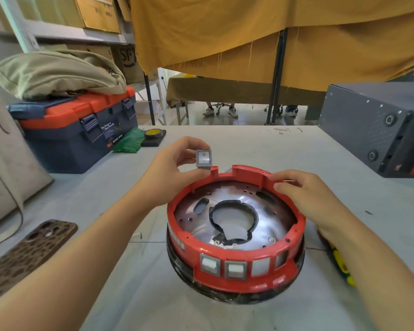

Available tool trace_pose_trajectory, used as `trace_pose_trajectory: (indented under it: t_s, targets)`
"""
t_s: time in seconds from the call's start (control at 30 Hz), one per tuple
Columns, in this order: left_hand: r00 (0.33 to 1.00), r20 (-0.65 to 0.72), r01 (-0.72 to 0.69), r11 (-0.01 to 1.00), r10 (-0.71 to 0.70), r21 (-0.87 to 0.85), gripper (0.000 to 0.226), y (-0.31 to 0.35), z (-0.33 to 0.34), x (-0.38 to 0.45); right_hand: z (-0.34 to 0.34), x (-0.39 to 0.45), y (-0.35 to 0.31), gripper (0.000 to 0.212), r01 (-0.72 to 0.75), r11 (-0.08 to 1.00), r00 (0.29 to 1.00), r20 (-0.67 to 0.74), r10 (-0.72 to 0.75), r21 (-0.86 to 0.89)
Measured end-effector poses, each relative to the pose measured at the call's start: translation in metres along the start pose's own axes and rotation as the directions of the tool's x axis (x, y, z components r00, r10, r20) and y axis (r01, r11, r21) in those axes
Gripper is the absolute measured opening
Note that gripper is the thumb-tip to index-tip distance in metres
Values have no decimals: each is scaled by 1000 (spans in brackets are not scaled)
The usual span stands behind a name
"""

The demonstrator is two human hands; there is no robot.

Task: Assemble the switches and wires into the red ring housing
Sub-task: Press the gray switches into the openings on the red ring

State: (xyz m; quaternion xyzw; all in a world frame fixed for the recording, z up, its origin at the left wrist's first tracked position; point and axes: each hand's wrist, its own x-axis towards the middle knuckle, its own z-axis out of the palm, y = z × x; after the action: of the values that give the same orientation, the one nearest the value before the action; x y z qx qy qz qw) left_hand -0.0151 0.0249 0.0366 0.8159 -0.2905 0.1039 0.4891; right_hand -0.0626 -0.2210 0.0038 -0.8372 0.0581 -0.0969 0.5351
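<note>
Red plastic forms the ring housing [234,249], which is set on the pale worktop [249,144] between the two hands, over a dark rounded base [237,298]. A shiny metal plate [270,225] with a large central opening is seen inside the ring. Two grey switches [221,266] with white rockers are seated in the near face of the housing, and open windows are seen just beside them, toward the right hand.

A grey switch [204,158] is pinched by the left hand [175,168] between thumb and fingertips and is held upright just above a notch in the far rim of the housing. The right hand [304,194] is laid on the far right rim, with curled fingers gripping the rim's edge; something thin shows at its fingertips, too small to be identified.

Beyond the left hand, a blue and orange toolbox [81,130] is placed on the worktop, with a khaki bag [58,72] laid on top, and a green bag [129,142] and a roll of yellow tape [152,133] just beside it. Near the left forearm a phone [31,252] in a patterned brown case is laid. Beyond the right hand a dark grey metal box [378,125] is seen, and a yellow-green tool [341,266] is partly hidden under the right forearm.
</note>
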Motion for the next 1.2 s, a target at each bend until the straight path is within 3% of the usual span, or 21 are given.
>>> trace_pose_trajectory:
  t_s: [0.1,0.27,0.37,0.47,0.6,0.8,0.9,1.2]
  targets:
    - [1000,9,-16,998,16,55,37,11,4,-14,11,-3,1,27,31,996,1000,-1,-31,-79]
    - [1000,-9,3,999,-2,35,39,27,9,-44,17,-4,1,19,119,974,985,-103,-141,-190]
    - [1000,17,16,999,-16,-43,44,35,12,-61,15,-5,1,15,207,939,938,-217,-270,-273]
    - [999,32,6,997,-4,-74,45,41,15,-76,13,-11,-2,15,302,904,895,-237,-379,-304]
    - [1000,30,0,995,3,-98,45,47,21,-89,9,-32,-18,15,439,870,865,-156,-477,-222]
    - [996,3,-87,993,88,74,41,57,35,-101,9,-85,-39,13,502,861,835,210,-508,83]
    - [992,-23,-122,988,125,93,47,59,44,-105,9,-96,-35,23,470,879,857,195,-477,82]
    - [985,-55,-153,981,161,118,51,59,56,-114,6,-104,-25,27,429,900,876,207,-436,78]
